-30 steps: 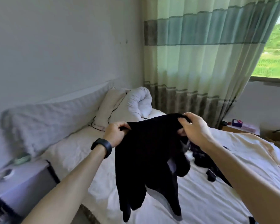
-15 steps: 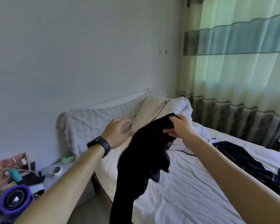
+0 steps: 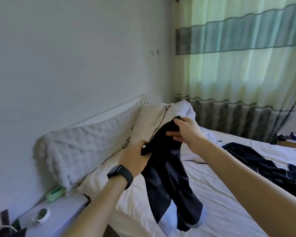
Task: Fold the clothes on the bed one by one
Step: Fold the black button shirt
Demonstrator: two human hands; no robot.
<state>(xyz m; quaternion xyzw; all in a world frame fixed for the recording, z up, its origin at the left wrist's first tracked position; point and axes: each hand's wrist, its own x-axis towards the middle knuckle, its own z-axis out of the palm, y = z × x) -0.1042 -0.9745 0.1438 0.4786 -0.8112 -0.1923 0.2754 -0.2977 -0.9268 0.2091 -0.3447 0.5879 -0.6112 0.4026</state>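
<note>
I've got the black garment up in the air over the bed, and it hangs bunched and twisted between my hands. My left hand is curled round a fold at its near edge. My right hand pinches the top end, higher and farther off, with the thumb over the cloth. The loose ends dangle low toward the sheet (whether they brush it I cannot tell).

To do this well, I think I should first find two matching corners, one in each hand. Then I'd draw my hands apart until the top edge runs straight and the twist drops out; a gentle shake should be enough. Only after that would I lay it flat on the bare sheet in front of me, clear of the other dark clothes lying to my right, so nothing gets caught in the fold.
</note>
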